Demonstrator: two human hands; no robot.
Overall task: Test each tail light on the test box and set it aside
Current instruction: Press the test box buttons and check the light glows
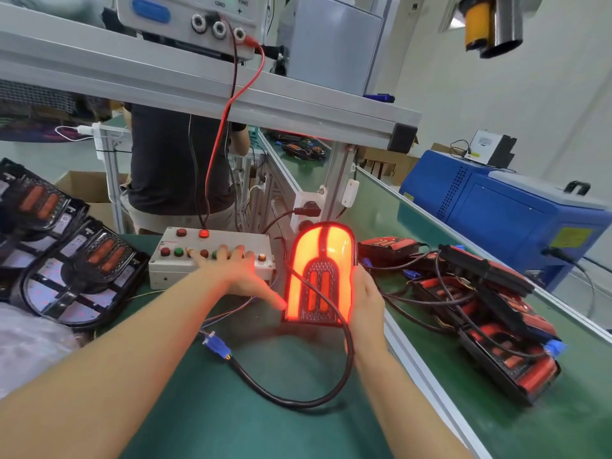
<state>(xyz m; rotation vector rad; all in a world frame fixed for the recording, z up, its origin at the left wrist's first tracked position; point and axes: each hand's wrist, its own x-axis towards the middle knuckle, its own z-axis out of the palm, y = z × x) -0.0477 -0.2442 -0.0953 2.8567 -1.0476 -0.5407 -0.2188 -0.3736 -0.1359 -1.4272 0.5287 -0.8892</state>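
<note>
An arch-shaped tail light stands upright on the green bench, glowing orange-red. My right hand holds its right edge, fingers curled behind it. My left hand lies spread on the grey test box, fingertips pressing its row of round buttons, thumb pointing toward the lamp. A black cable loops from the lamp's front to a blue connector on the mat.
Unlit lamp assemblies lie stacked at the left. A pile of red tail lights with cables sits on the right. A power supply rests on the aluminium shelf above, red lead running down. A person stands behind the bench; a blue machine stands right.
</note>
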